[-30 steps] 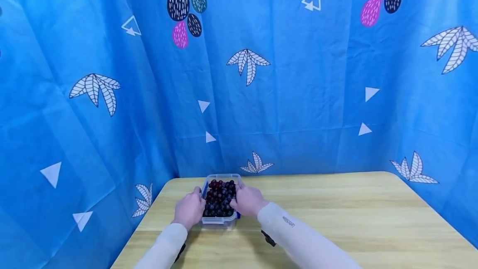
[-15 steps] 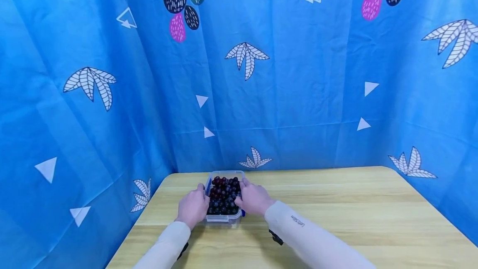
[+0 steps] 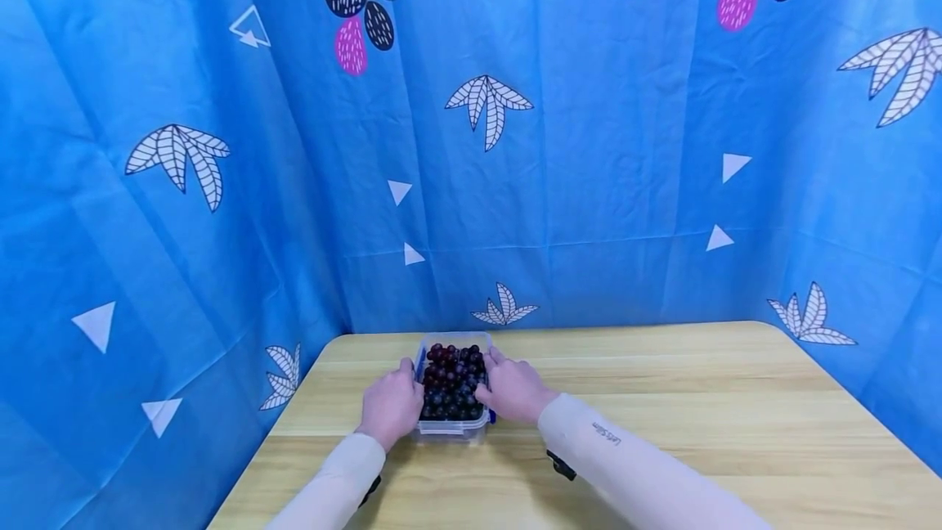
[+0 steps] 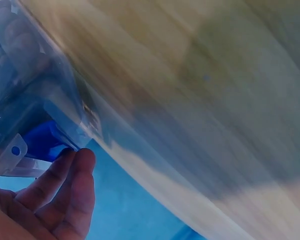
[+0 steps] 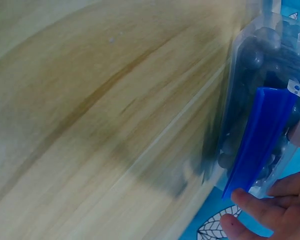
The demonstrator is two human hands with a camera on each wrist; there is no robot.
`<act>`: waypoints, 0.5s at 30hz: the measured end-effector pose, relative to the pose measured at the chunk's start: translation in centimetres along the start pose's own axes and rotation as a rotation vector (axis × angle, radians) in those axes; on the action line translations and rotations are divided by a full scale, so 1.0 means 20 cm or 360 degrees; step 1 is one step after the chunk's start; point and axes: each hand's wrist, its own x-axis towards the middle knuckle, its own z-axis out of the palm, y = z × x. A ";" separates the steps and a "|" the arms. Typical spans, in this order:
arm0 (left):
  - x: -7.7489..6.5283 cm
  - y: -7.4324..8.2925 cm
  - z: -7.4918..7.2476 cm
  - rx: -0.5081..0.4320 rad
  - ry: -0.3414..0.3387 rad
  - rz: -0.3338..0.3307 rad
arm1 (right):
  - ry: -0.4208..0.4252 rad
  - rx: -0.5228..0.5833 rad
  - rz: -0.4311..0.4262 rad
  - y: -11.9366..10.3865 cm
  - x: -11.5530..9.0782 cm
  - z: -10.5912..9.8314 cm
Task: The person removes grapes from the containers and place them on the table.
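A clear plastic food container [image 3: 450, 427] with blue side clips stands without a lid near the table's far left. It is filled with dark red and purple grapes [image 3: 452, 389]. My left hand [image 3: 393, 403] grips its left side, thumb over the rim. On the opposite side my right hand [image 3: 517, 389] holds the rim in the same way. The left wrist view shows fingertips [image 4: 85, 159] at a blue clip [image 4: 40, 142] that hangs folded down. In the right wrist view, the other blue clip [image 5: 262, 135] hangs down with fingers [image 5: 257, 207] at its lower end.
The wooden table [image 3: 662, 415] stretches out to the right of the container. A blue patterned curtain [image 3: 603, 178] hangs behind the table and along both sides. A black wrist strap [image 3: 561, 464] shows under the right sleeve [image 3: 625, 456].
Both hands have shifted the container a little to the right across the table, keeping their grip on its sides. The head view has tilted slightly downward.
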 end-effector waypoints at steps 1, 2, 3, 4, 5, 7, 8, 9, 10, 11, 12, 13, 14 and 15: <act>0.00 0.01 0.00 0.0002 0.0005 0.0009 | 0.0001 0.0011 0.0004 0.00 0.00 0.00; 0.00 0.01 0.00 0.0006 0.0011 0.0021 | 0.0005 0.0011 0.0007 0.01 -0.01 -0.01; 0.00 0.01 0.01 0.0014 0.0013 0.0029 | 0.0008 0.0013 0.0009 0.01 -0.01 -0.01; 0.00 0.02 0.01 0.0017 0.0014 0.0034 | 0.0003 0.0024 0.0016 0.02 -0.02 -0.01; -0.01 0.02 0.01 0.0018 0.0009 0.0038 | 0.0001 0.0034 0.0022 0.02 -0.02 -0.01; -0.01 0.03 0.01 0.0018 -0.0007 0.0036 | -0.0012 0.0042 0.0029 0.02 -0.03 -0.01; -0.01 0.03 0.02 0.0021 -0.0018 0.0033 | -0.0021 0.0045 0.0030 0.02 -0.04 -0.01; -0.01 0.04 0.02 0.0023 -0.0028 0.0029 | -0.0027 0.0054 0.0030 0.03 -0.04 -0.01; -0.01 0.04 0.02 0.0022 -0.0033 0.0030 | -0.0025 0.0051 0.0030 0.03 -0.04 -0.01; -0.01 0.04 0.02 0.0023 -0.0038 0.0033 | -0.0025 0.0051 0.0030 0.03 -0.05 -0.01; -0.01 0.05 0.02 0.0025 -0.0041 0.0037 | -0.0021 0.0055 0.0029 0.04 -0.05 -0.01; -0.01 0.05 0.02 0.0028 -0.0042 0.0042 | -0.0019 0.0057 0.0031 0.04 -0.06 -0.02; -0.01 0.06 0.02 0.0029 -0.0040 0.0052 | -0.0015 0.0052 0.0032 0.05 -0.06 -0.02; -0.01 0.06 0.02 0.0027 -0.0036 0.0060 | -0.0014 0.0040 0.0034 0.05 -0.07 -0.02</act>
